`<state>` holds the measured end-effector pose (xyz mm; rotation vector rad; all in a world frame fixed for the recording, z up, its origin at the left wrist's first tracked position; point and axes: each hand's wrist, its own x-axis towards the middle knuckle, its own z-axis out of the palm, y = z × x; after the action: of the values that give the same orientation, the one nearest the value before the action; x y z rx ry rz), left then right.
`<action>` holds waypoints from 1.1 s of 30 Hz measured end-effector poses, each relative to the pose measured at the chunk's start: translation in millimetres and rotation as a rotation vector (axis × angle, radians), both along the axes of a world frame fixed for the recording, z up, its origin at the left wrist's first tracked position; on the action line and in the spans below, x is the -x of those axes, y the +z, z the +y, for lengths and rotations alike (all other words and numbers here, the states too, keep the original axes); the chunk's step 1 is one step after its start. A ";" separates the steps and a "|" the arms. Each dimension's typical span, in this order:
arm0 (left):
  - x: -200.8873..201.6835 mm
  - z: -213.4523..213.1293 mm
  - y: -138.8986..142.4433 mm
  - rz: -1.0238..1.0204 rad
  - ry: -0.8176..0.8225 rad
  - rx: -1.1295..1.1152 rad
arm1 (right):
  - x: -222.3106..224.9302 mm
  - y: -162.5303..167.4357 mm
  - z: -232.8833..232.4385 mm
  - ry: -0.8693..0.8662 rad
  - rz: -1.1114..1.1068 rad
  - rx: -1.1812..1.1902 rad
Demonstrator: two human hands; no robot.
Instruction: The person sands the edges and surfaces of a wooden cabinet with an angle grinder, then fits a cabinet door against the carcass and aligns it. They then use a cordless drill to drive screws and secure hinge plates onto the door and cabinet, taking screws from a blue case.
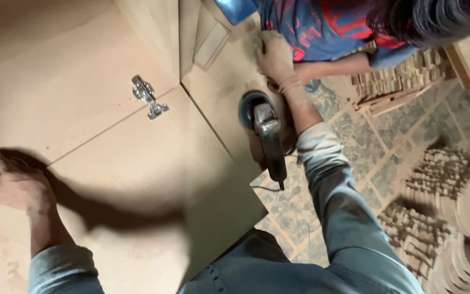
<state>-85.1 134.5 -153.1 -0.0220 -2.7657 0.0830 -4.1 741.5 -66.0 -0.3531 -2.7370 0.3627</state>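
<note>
The left hand [17,185] lay flat, fingers spread, on the board [137,163]. The right hand [276,57] pressed the far panel [218,92], fingers together, beside the grinder [265,128]. Steady, even pressure would serve best, I judged.

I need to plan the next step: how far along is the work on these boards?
Done: a metal hinge is on the board. In hand: the left hand presses that board, the right hand rests on the next panel by an idle angle grinder. What remains cannot be told.
</note>
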 end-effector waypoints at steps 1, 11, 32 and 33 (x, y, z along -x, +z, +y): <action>0.7 2.6 3.0 -0.001 0.005 0.001 | 12.2 4.1 9.6 0.010 -0.010 0.008; 5.3 20.0 12.4 -0.006 0.027 -0.022 | 169.5 42.3 13.3 0.101 -0.185 -0.084; 26.8 21.8 36.3 -0.081 0.145 -0.054 | 237.8 23.4 -25.5 -0.033 -0.388 -0.020; 26.6 23.0 39.6 -0.085 0.146 -0.059 | 236.1 22.9 -26.6 -0.036 -0.388 -0.020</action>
<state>-111.7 157.5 -113.6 0.1957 -2.8502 0.0396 -240.2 714.9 -43.1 -0.5136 -3.1032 0.2815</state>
